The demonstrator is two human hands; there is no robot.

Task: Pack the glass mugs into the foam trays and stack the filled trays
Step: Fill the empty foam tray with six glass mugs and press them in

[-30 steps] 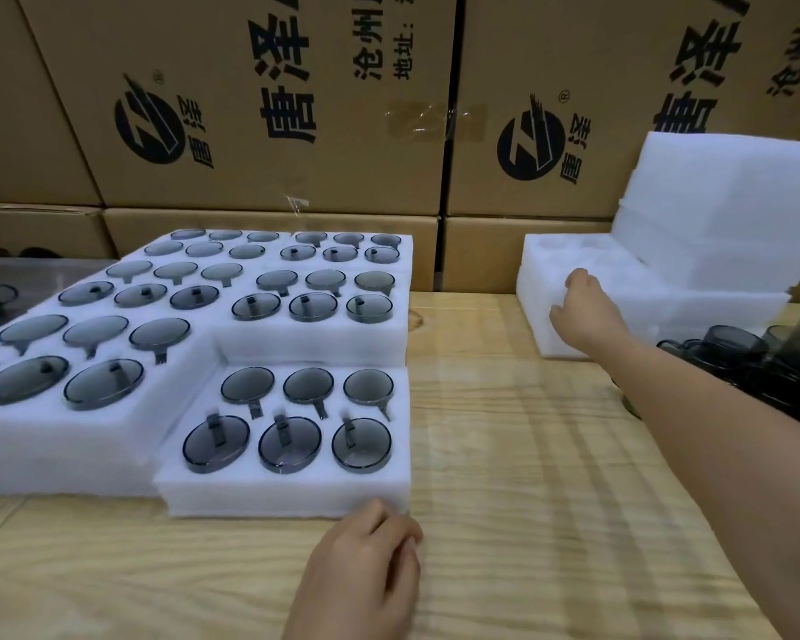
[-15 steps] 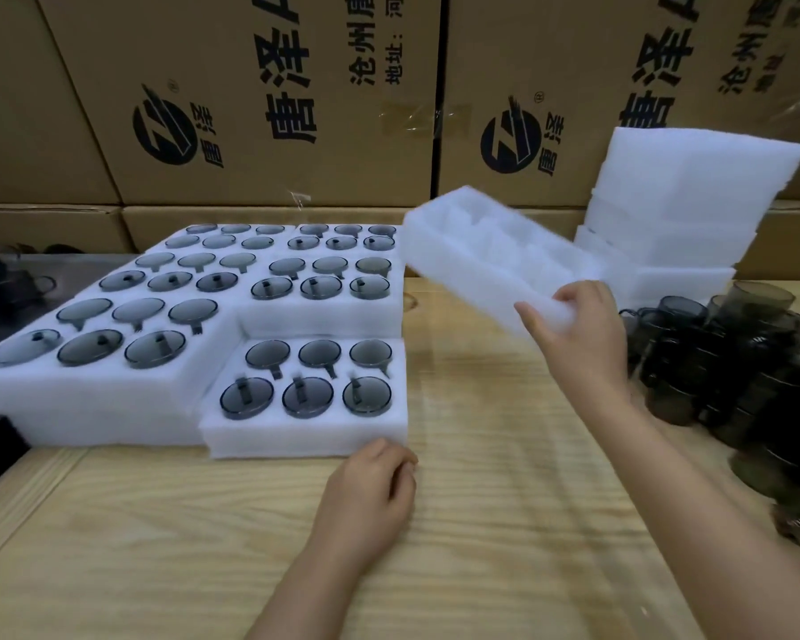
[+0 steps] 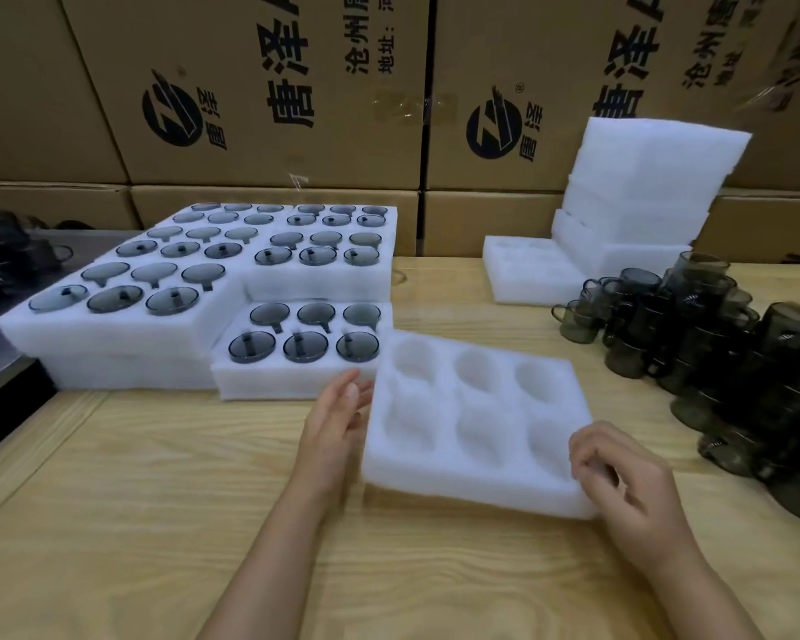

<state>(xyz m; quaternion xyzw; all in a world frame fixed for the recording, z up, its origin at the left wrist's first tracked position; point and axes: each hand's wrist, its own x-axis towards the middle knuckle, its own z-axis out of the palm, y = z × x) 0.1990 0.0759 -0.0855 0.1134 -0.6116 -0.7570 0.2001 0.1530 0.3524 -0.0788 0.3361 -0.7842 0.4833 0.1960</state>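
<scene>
white foam, the empty tray (image 3: 453, 482) lies at the lower centre of the frame with its six pockets facing up and all bare; its near edge looks a touch off the wooden table (image 3: 158, 501), so i judge it is just being set down. the right hand (image 3: 629, 482) grasps the tray's near right corner with curled fingers, though blur hides how the thumb lies. the left hand (image 3: 338, 418) is released, its straight fingers flat against the tray's left edge, probably to square it up.

the spot seems well chosen. it is just right of the nearest filled tray (image 3: 296, 376) and near the loose glass mugs (image 3: 693, 344) heaped at the right of the frame, so filling is a short reach. more filled trays sit in steps at the left, and spare trays (image 3: 643, 187) are piled at the upper right against the cardboard boxes (image 3: 296, 85).
</scene>
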